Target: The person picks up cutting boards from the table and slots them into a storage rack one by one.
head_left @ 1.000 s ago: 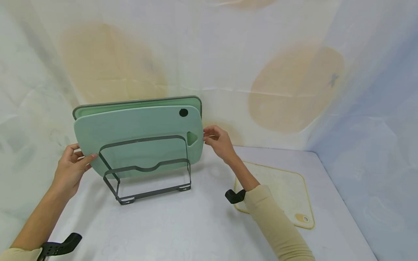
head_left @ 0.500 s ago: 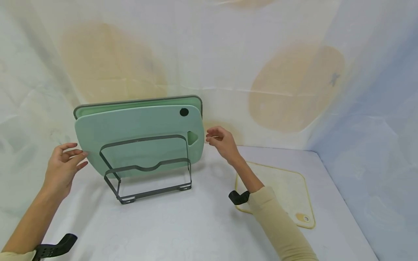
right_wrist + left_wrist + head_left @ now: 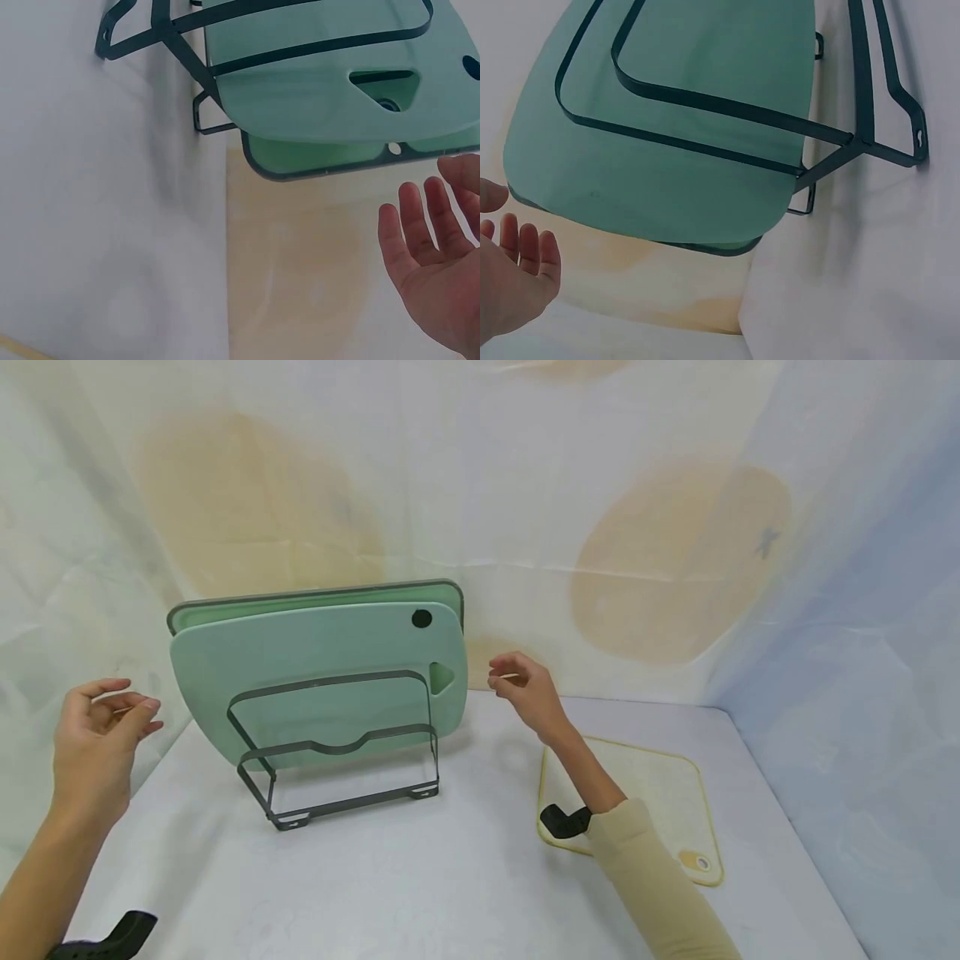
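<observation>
Bare and relaxed, my left hand (image 3: 101, 731) hangs in the air with loosely curved fingers, holding nothing, off to the left of the boards. From my left wrist I see its fingertips (image 3: 526, 247) just short of the front board's rounded corner, not touching it. My right hand (image 3: 527, 692) is likewise empty, fingers loose and slightly bent, raised near the boards' right edge with a clear gap between; the right wrist view shows the palm facing the boards from below their edge.

Between my hands stands the mint-green cutting board (image 3: 315, 681), upright on its long edge in the dark metal rack (image 3: 341, 752), its long axis running left to right across my view. It leans back a little toward the wall. Its triangular hanging slot (image 3: 441, 677) sits at the right end, near my right hand. Behind it, in the rack's rear slot, stands a second green board with a grey rim (image 3: 315, 597), also on its long edge, its top showing above the front one.

Flat on the white table (image 3: 420, 885), under my right forearm, lies a cream cutting board with a yellow rim (image 3: 660, 793), well apart from the rack.
</observation>
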